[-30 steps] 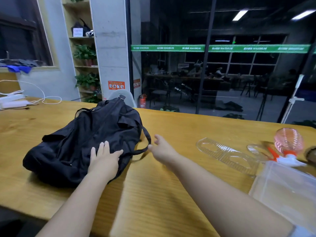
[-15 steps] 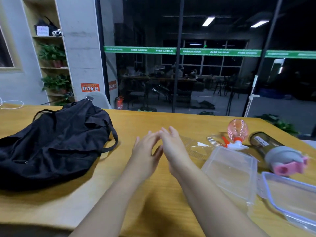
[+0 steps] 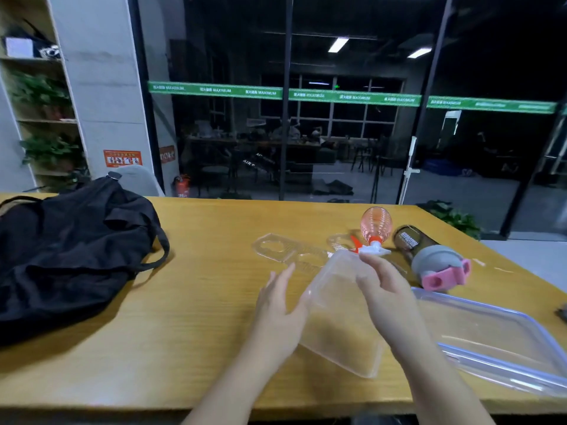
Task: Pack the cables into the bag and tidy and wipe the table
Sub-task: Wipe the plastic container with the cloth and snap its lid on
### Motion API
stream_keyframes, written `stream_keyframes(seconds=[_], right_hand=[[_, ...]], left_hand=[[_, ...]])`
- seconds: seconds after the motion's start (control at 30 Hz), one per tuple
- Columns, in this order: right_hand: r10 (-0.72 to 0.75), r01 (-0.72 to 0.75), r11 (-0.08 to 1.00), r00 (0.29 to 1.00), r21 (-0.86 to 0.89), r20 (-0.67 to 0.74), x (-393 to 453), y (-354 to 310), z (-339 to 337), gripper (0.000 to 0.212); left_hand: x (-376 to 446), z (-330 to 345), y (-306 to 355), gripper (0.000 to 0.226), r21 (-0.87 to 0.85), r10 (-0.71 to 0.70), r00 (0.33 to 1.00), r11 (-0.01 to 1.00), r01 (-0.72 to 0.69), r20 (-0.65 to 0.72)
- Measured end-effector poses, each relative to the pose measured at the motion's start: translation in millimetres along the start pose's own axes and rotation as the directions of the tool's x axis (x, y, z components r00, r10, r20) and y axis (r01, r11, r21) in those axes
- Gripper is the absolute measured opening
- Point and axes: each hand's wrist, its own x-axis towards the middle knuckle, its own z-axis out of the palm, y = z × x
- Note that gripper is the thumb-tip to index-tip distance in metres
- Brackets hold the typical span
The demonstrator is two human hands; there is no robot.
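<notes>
The black bag (image 3: 70,250) lies slumped on the left of the wooden table (image 3: 190,302). No cables are in view. My left hand (image 3: 279,308) has straight fingers, and its thumb side touches the left edge of a clear plastic container (image 3: 337,326) at the table's middle. My right hand (image 3: 386,289) stretches over the container. Its fingertips are at the white nozzle of a pink spray bottle (image 3: 376,223) that lies behind the container. Neither hand grips anything that I can see.
A dark bottle with a grey lid and pink cap (image 3: 429,259) lies to the right of the spray bottle. A clear lid with a blue rim (image 3: 497,335) lies at the front right. Clear blister packaging (image 3: 282,250) lies behind the container. Beyond the table is a glass wall.
My view has swung right, away from the bag. Both hands have left the bag and moved to the clear container, the right one reaching on to the spray bottle.
</notes>
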Motion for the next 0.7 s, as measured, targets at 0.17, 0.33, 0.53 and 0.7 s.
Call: stream_keyframes(seconds=[0.17,0.33,0.53,0.7], right_hand=[[0.133,-0.132,0.99,0.991,0.055,-0.025,-14.5,27.3,-10.3,0.051],[0.132,-0.13,0.99,0.991,0.06,-0.026,-26.8,34.7,3.1,0.074],[0.149,-0.134,0.972,0.987,0.192,-0.065,-30.3,37.2,18.3,0.107],[0.102,-0.085,0.974,0.992,0.208,-0.073,-31.2,35.0,21.8,0.103]], left_hand=[[-3.9,7.9,-4.7,0.054,-0.104,-0.149,0.982,0.982,0.161,0.114],[-1.2,13.5,-7.1,0.045,-0.243,-0.182,0.972,0.946,0.215,0.151],[-0.7,14.1,-8.3,0.034,-0.331,-0.093,0.982,0.933,0.144,0.165],[-1.0,9.4,-6.6,0.04,-0.393,-0.044,0.983,0.913,0.112,0.178]])
